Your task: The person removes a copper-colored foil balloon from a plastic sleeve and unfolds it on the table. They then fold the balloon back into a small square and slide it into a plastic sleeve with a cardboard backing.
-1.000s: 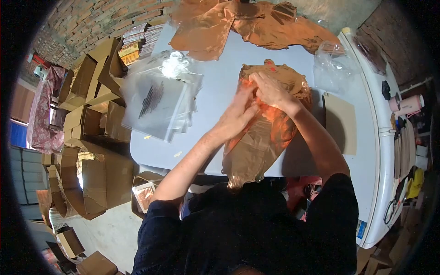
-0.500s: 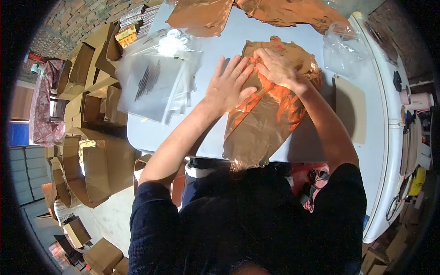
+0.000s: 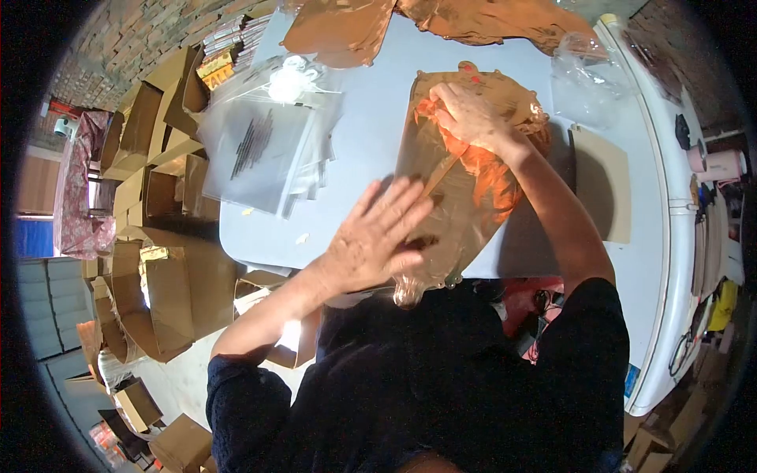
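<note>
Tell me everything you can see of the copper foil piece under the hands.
The foil piece is a flat, shiny copper-orange sheet, wrinkled, with a scalloped outline and small tabs at both ends. It lies on the grey table, its near end hanging over the edge toward the person. The right hand presses its far part, where it glows brighter orange. The left hand, fingers spread, lies flat on its near left edge.

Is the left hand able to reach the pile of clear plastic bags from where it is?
Probably yes: the left hand lies on the copper foil balloon, and only bare table separates it from the clear bags.
</note>
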Action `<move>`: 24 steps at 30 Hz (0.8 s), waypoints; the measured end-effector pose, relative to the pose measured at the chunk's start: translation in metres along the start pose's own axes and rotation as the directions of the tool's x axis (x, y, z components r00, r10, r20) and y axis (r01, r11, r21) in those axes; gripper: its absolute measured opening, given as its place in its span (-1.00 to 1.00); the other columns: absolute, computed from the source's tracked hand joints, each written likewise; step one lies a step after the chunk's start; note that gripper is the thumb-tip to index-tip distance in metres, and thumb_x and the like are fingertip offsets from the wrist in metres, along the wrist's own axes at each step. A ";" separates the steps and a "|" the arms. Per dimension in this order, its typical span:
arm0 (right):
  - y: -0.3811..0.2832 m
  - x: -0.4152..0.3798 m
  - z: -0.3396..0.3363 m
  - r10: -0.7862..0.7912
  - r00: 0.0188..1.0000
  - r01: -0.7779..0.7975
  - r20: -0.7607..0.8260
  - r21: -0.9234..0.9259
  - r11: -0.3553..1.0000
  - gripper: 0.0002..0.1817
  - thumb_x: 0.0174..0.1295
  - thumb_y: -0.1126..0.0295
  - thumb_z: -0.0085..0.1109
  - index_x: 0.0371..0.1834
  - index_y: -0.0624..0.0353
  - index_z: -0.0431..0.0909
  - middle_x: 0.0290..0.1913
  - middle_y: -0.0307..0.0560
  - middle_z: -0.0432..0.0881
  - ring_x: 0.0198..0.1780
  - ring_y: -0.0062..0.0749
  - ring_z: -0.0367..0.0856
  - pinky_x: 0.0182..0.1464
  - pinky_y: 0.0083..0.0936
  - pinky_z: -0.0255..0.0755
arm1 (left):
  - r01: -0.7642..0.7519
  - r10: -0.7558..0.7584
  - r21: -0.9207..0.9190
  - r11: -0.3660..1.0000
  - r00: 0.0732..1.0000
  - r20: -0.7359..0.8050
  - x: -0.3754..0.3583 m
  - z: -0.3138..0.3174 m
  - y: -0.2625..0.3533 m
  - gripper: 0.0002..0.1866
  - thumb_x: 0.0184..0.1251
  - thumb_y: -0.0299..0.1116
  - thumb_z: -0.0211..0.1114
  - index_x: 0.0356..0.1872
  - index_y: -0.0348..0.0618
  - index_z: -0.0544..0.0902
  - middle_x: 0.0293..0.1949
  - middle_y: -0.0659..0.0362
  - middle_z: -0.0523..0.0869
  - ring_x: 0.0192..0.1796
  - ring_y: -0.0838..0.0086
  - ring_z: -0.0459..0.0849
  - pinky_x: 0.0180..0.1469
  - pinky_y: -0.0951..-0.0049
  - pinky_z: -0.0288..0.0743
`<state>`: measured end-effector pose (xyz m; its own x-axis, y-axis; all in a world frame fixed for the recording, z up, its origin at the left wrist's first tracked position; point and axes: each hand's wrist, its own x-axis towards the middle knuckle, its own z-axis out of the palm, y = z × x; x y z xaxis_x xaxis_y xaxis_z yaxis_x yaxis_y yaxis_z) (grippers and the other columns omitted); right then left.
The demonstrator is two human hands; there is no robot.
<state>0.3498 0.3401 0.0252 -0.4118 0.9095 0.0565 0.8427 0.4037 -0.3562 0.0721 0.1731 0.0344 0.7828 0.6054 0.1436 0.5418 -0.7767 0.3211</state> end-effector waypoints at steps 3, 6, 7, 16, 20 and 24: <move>-0.005 0.000 -0.003 0.014 1.000 -0.014 0.018 -0.007 1.000 -0.60 0.49 0.31 0.08 0.32 0.16 0.41 0.28 0.10 0.59 0.32 0.11 0.58 0.32 -0.05 0.49 | 0.052 -0.047 0.029 0.998 0.986 -0.158 0.045 -0.011 -0.023 -0.21 0.66 0.16 0.04 0.70 -0.10 0.20 0.71 -0.04 0.17 0.75 0.07 0.06 0.74 -0.10 -0.13; -0.007 -0.002 -0.005 0.009 1.000 -0.010 0.011 0.014 1.000 -0.62 0.44 0.41 0.12 0.29 0.12 0.42 0.26 0.08 0.60 0.32 0.11 0.58 0.30 -0.03 0.49 | 0.067 -0.052 0.039 0.997 0.954 -0.296 0.089 0.010 -0.042 -0.22 0.60 0.00 0.20 0.66 -0.22 0.23 0.66 -0.11 0.25 0.72 0.00 0.14 0.70 -0.09 0.00; -0.007 -0.002 -0.005 0.014 1.000 -0.015 0.021 0.021 1.000 -0.63 0.43 0.43 0.13 0.28 0.10 0.42 0.26 0.08 0.60 0.32 0.11 0.58 0.30 -0.02 0.49 | 0.061 -0.047 0.033 0.998 0.944 -0.326 0.099 0.020 -0.045 -0.21 0.60 -0.01 0.20 0.66 -0.26 0.23 0.66 -0.13 0.25 0.72 0.00 0.14 0.70 -0.09 0.01; 0.000 -0.005 0.002 -0.029 0.996 0.034 -0.080 0.057 0.998 -0.72 0.41 0.40 0.15 0.15 0.06 0.48 0.17 0.07 0.62 0.25 0.11 0.60 0.24 0.00 0.48 | 0.119 -0.093 0.092 0.989 0.963 -0.255 0.111 0.046 -0.040 -0.10 0.63 0.15 0.09 0.70 -0.32 0.08 0.68 -0.22 0.16 0.74 -0.04 0.06 0.73 -0.06 -0.10; 0.022 0.000 0.005 -0.082 0.988 0.076 -0.135 -0.044 0.996 -0.81 0.41 0.39 0.13 0.04 0.09 0.57 0.03 0.02 0.65 0.17 0.07 0.62 0.20 -0.03 0.49 | 0.131 -0.107 0.113 0.985 0.974 -0.198 0.112 0.040 -0.036 -0.16 0.62 0.18 0.09 0.68 -0.20 0.20 0.68 -0.23 0.16 0.73 -0.10 0.03 0.74 -0.07 -0.12; 0.070 -0.023 -0.024 -0.136 0.945 0.089 -0.296 -0.166 0.982 -0.84 0.45 0.34 0.12 -0.05 0.13 0.61 -0.03 0.02 0.65 0.09 0.02 0.62 0.14 -0.09 0.51 | 0.138 -0.110 0.164 0.977 0.979 -0.173 0.112 0.042 -0.036 -0.25 0.63 0.19 0.06 0.65 -0.04 0.33 0.68 -0.23 0.15 0.73 -0.13 0.01 0.74 -0.07 -0.15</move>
<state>0.4270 0.3499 0.0212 -0.4011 0.8344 0.3779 0.8487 0.4938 -0.1894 0.1529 0.2618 -0.0003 0.6538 0.7078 0.2675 0.6877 -0.7033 0.1801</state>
